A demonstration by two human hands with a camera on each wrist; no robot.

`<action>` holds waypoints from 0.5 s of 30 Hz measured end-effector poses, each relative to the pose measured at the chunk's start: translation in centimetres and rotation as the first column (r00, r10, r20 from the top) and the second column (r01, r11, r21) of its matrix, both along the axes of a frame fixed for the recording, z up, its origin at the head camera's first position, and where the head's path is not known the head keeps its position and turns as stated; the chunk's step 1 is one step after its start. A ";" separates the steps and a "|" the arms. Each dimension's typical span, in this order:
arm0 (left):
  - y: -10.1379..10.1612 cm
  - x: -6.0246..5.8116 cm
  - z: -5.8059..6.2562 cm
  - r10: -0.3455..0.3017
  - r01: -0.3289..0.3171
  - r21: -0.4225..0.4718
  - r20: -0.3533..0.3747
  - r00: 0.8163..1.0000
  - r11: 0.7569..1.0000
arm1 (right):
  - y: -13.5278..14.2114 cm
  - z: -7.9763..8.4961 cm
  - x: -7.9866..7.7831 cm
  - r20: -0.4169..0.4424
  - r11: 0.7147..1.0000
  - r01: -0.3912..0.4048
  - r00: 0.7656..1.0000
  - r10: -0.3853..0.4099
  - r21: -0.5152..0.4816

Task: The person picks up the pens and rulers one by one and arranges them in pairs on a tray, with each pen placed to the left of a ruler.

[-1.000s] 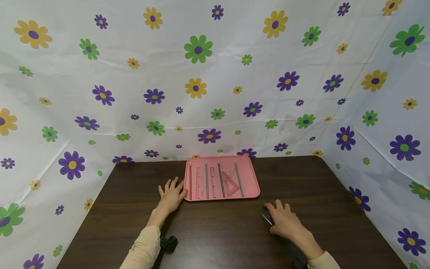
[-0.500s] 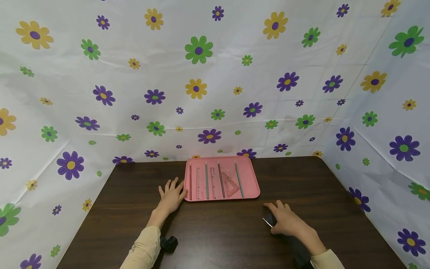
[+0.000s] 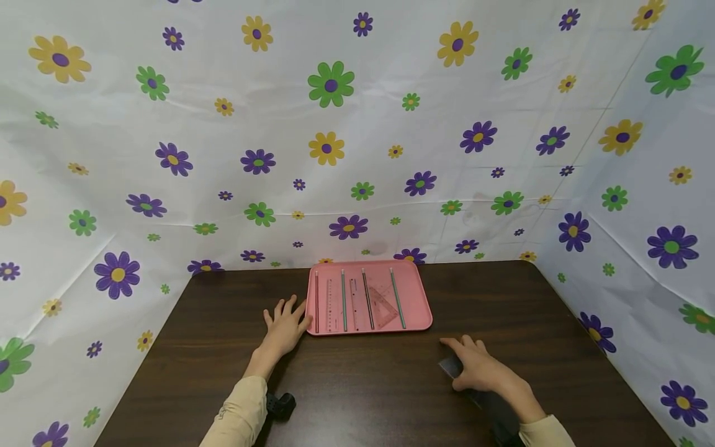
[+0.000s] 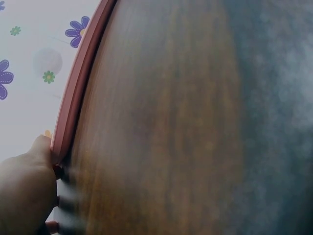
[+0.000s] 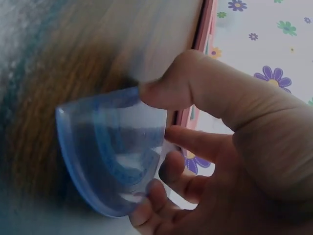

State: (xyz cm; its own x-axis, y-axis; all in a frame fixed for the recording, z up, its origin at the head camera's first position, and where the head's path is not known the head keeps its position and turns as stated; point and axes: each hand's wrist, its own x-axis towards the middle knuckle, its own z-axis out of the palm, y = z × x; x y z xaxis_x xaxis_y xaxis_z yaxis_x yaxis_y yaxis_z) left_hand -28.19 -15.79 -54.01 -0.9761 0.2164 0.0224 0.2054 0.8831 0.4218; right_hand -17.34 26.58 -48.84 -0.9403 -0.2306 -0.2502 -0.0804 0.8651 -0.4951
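Observation:
My right hand (image 3: 485,367) is low over the table, to the right of the tray. It pinches a clear, blue-tinted protractor (image 5: 117,152) between thumb and fingertips, with the curved edge facing away from the palm. The head view shows only a thin, glinting part of that protractor (image 3: 449,366). At the tray's front left corner, my left hand (image 3: 283,329) lies with its fingers spread, touching the rim of the pink tray (image 3: 421,304). In the left wrist view, the thumb (image 4: 41,149) is against that rim.
Inside the tray lie a red pencil (image 3: 316,301), a clear ruler (image 3: 329,304), a green pencil (image 3: 344,300), a narrower ruler (image 3: 354,304), a black pencil (image 3: 368,299), a clear set square (image 3: 383,308) and another green pencil (image 3: 398,299). A flowered sheet (image 3: 363,124) hangs behind the dark wooden table (image 3: 357,385).
My right hand has shifted slightly to the right, and the protractor has turned so that more of it shows. The left hand and the tray have stayed in place.

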 end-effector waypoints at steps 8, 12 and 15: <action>0.0 0.0 -0.1 0.001 -0.001 0.002 0.005 1.000 1.000 | 0.7 0.2 0.1 -0.078 0.998 -0.013 0.997 0.008 -0.069; 0.0 0.0 -0.2 0.001 -0.001 0.002 0.005 1.000 1.000 | 1.0 0.3 0.1 -0.103 0.996 -0.025 0.995 0.016 -0.085; 0.0 -0.1 -0.2 0.000 0.000 0.001 0.001 1.000 1.000 | 1.2 0.4 0.0 -0.084 0.997 -0.013 0.996 0.006 -0.081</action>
State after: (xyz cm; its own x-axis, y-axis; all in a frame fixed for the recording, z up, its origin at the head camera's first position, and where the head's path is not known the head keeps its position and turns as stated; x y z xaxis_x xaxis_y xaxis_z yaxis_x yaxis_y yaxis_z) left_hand -28.26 -15.80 -54.21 -0.9760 0.2168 0.0219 0.2055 0.8828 0.4224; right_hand -17.34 27.76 -48.40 -0.9548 -0.2562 -0.1509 -0.1326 0.8211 -0.5552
